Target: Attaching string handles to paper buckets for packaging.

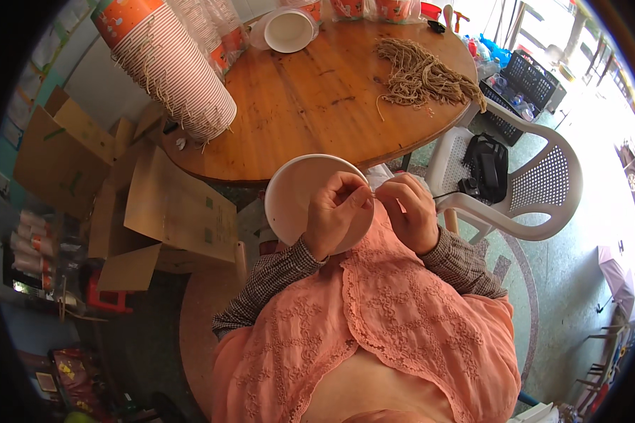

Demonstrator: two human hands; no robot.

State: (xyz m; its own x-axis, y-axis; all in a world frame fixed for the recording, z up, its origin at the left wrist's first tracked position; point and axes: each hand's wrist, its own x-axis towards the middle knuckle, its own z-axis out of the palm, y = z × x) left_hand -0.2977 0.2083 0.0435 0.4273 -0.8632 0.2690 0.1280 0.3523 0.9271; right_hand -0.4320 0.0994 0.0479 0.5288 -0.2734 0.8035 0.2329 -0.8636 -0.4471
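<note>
A white paper bucket (289, 197) rests at my lap with its round mouth facing up. My left hand (334, 215) is over its right side, thumb and forefinger pinched together. My right hand (410, 211) meets it just past the bucket's right rim, fingers also pinched. Between the fingertips shows a bit of thin string (372, 192), mostly hidden. On the table ahead lies a loose bundle of tan string (427, 74). To the left leans a tall stack of nested paper buckets (173, 77), orange at the far end, with tan strands hanging along the rims.
The round wooden table (310, 106) stands in front. Another white bucket (289, 32) and bagged buckets (349, 8) are at its back. Open cardboard boxes (183, 204) stand left. A white plastic chair (543, 176) holding a black bag (487, 166) is at right, near a dark crate (533, 77).
</note>
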